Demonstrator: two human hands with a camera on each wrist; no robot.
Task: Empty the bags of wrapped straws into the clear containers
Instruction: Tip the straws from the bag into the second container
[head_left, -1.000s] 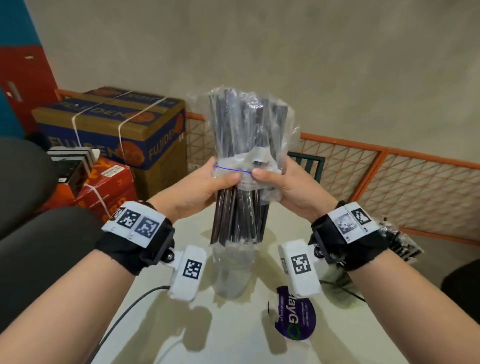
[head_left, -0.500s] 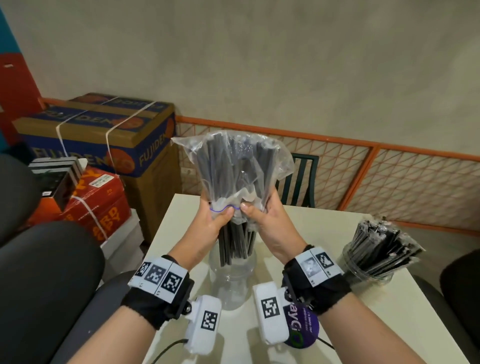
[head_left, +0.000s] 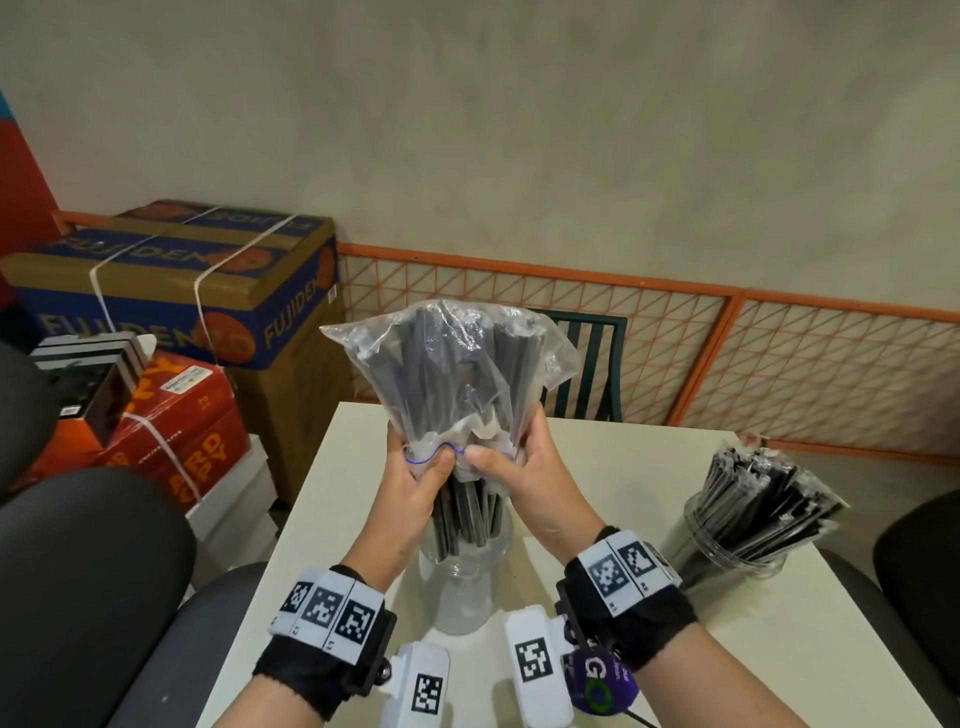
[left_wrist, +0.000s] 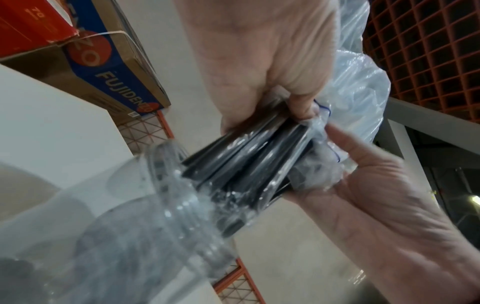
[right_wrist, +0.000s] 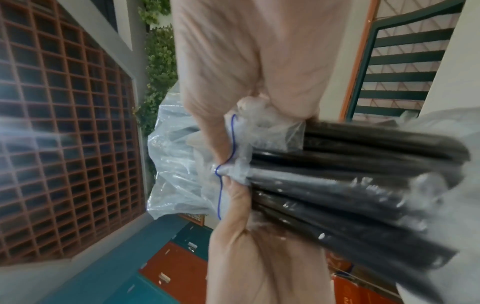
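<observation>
At about 9 o'clock of the desk (head_left: 649, 467), off its edge, sit stacked cardboard boxes (head_left: 171, 291), no part of this step. At the desk's middle the left hand (head_left: 415, 483) has its fingers curled around the bunched mouth of the bag (head_left: 452, 374), which is held upside down with its closed end at 12 o'clock. The wrapped straws (head_left: 465, 514) hang from the mouth, their lower ends already inside the neck of the clear container (head_left: 460, 587) directly below. The right hand (head_left: 511, 473) pinches the other side of the mouth, blue zip line between the two thumbs.

To do this well, I would keep the bundle vertical over the neck, loosen both grips gradually so the straws slide down together, then lift the bag straight up. Releasing unevenly could fan them past the rim. At 3 o'clock a second container (head_left: 748, 525) is already full of straws.
</observation>
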